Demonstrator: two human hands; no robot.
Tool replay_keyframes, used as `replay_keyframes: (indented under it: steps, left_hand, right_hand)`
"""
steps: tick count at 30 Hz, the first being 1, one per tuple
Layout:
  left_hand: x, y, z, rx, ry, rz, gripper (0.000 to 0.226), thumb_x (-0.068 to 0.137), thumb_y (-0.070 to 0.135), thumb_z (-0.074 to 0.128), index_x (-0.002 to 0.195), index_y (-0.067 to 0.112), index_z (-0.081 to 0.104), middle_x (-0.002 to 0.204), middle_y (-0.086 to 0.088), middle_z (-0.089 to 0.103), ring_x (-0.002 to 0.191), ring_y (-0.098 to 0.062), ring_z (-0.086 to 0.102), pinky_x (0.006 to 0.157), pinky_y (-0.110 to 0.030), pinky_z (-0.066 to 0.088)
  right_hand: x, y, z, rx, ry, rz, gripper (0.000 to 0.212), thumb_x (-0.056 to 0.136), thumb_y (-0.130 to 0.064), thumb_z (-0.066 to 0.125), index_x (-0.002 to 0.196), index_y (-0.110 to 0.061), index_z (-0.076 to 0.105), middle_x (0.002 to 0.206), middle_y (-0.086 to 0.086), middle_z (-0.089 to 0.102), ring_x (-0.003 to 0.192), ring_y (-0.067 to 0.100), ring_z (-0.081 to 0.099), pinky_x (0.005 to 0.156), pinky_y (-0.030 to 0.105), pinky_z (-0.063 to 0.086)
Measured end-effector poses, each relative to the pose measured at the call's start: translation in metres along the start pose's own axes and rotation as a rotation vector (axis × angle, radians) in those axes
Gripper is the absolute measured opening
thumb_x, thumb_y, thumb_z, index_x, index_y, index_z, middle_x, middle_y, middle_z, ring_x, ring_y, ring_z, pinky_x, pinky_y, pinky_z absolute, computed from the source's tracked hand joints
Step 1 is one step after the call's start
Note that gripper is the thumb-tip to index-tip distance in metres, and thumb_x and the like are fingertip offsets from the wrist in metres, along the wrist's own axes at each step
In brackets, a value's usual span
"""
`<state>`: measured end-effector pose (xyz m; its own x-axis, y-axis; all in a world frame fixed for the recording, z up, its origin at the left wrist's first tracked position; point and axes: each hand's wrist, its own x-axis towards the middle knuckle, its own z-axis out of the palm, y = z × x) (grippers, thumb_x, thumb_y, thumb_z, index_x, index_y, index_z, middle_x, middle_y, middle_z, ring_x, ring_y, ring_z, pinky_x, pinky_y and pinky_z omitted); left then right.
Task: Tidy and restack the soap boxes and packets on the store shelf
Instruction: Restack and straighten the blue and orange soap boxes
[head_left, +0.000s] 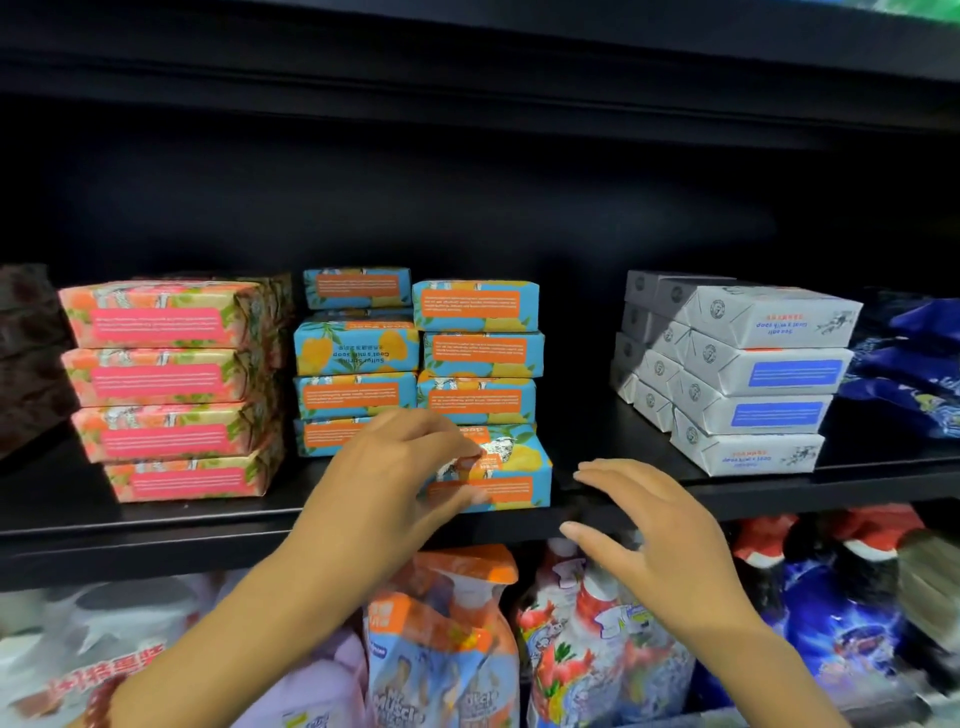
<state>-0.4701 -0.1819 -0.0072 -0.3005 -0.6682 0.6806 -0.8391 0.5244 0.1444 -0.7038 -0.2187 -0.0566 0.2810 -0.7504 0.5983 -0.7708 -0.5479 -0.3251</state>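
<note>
Our left hand (384, 483) pinches the tilted blue soap box (511, 475) at the shelf (156, 519) front, below its blue stack (478, 353); our right hand (660, 535) hovers just beside it, fingers spread, holding nothing

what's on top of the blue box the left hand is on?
Three more blue boxes stacked on its rear part, since the held blue box sits pulled forward under the left hand. Hand covers its left end; anything behind the stack is hidden.
</note>
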Motion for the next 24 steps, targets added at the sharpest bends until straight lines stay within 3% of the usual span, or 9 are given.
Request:
replay_keyframes:
  steps: [3, 15, 24]
  left_hand:
    - [0.004, 0.003, 0.003, -0.016, -0.009, -0.001, 0.028, 0.067, 0.018, 0.084, 0.092, 0.009, 0.074, 0.09, -0.002, 0.068, 0.081, -0.026, 0.063, 0.063, -0.034, 0.049]
    - [0.013, -0.005, 0.015, -0.008, 0.029, -0.031, 0.027, 0.069, 0.008, 0.082, 0.094, 0.003, 0.074, 0.096, -0.009, 0.07, 0.09, -0.033, 0.065, 0.073, -0.04, 0.052]
    - [0.02, -0.009, 0.026, 0.016, 0.081, -0.073, 0.027, 0.075, 0.013, 0.078, 0.1, 0.004, 0.072, 0.102, -0.007, 0.069, 0.098, -0.03, 0.061, 0.079, -0.037, 0.048]
  right_hand:
    - [-0.002, -0.001, 0.002, -0.035, 0.009, 0.002, 0.047, 0.08, -0.046, 0.064, 0.123, -0.028, 0.058, 0.128, -0.017, 0.053, 0.119, -0.001, 0.043, 0.097, 0.014, 0.028]
    - [-0.003, -0.005, 0.001, -0.056, 0.013, 0.021, 0.044, 0.079, -0.04, 0.068, 0.12, -0.024, 0.062, 0.125, -0.011, 0.057, 0.119, 0.008, 0.05, 0.094, 0.02, 0.033]
    - [-0.002, -0.005, 0.001, -0.079, 0.009, 0.007, 0.044, 0.081, -0.042, 0.066, 0.121, -0.025, 0.061, 0.125, -0.014, 0.055, 0.117, 0.002, 0.046, 0.093, 0.019, 0.033]
